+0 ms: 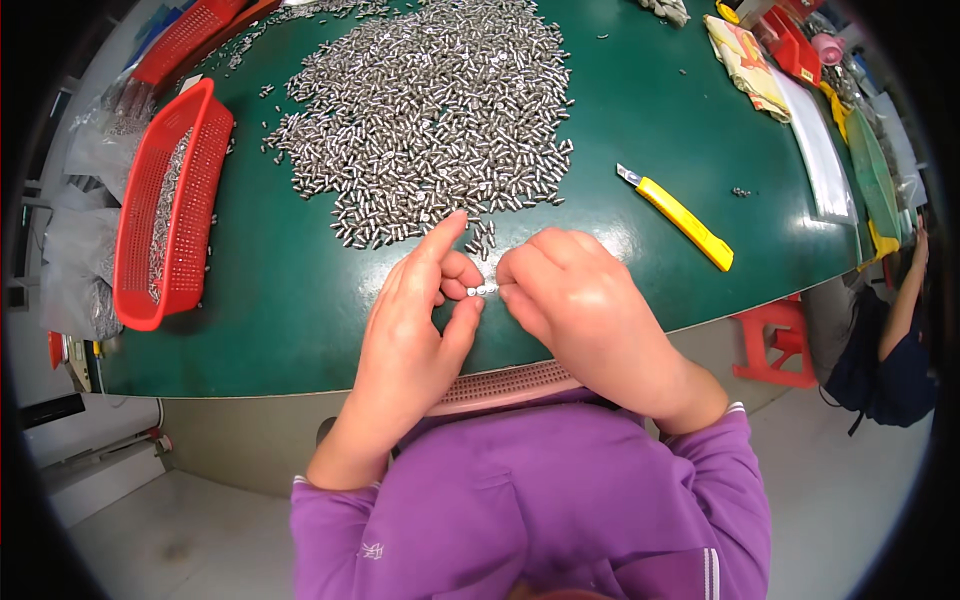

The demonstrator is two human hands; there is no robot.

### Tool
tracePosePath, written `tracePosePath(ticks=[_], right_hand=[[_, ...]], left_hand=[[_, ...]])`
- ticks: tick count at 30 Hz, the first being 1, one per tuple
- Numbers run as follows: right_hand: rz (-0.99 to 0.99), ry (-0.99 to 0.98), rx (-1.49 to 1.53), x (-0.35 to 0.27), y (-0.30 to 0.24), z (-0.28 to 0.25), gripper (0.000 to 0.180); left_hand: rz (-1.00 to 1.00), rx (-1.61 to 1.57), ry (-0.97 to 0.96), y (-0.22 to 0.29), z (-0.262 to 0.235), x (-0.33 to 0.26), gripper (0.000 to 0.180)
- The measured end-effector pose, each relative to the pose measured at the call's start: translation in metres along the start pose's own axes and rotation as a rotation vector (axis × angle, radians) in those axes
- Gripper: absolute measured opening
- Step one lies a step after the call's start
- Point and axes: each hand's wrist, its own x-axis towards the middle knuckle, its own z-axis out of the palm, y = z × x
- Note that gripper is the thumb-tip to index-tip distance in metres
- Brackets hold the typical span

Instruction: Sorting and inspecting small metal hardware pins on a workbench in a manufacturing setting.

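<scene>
My left hand (pixel 415 310) and my right hand (pixel 580 305) meet over the near edge of a green table (pixel 300 320). Between their fingertips I hold a small silver metal piece (pixel 481 290). The left index finger points up toward a large heap of small silver metal pieces (pixel 430 100) spread over the middle of the table. The right hand's fingers are curled and pinch the piece from the right. Purple sleeves cover both forearms.
A red mesh basket (pixel 165 200) with more metal pieces lies at the left. A yellow utility knife (pixel 680 215) lies at the right. Clear bags, cloths and red items crowd the far right edge. A pink perforated tray (pixel 510 385) sits at my lap. Another person (pixel 890 340) sits at right.
</scene>
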Motion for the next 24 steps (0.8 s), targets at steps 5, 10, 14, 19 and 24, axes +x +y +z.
tracePosePath(ticks=[5,10,14,19,24], right_hand=[[-0.024,0.117,0.069,-0.003,0.004,0.009,0.015],[-0.04,0.1,0.108,-0.001,0.006,0.007,0.017],[-0.03,0.085,0.124,-0.001,0.009,0.006,0.017],[-0.02,0.053,0.177,-0.002,0.011,0.002,0.019],[-0.001,0.051,0.178,-0.001,0.009,0.003,0.019]], left_hand=[[-0.015,-0.041,0.033,-0.001,0.007,0.0,0.075],[-0.002,0.007,0.054,0.001,0.011,0.002,0.075],[-0.005,0.015,0.069,-0.001,0.014,0.002,0.075],[0.008,0.049,0.077,0.001,0.015,0.004,0.073],[-0.065,-0.029,0.059,0.003,0.012,0.006,0.072]])
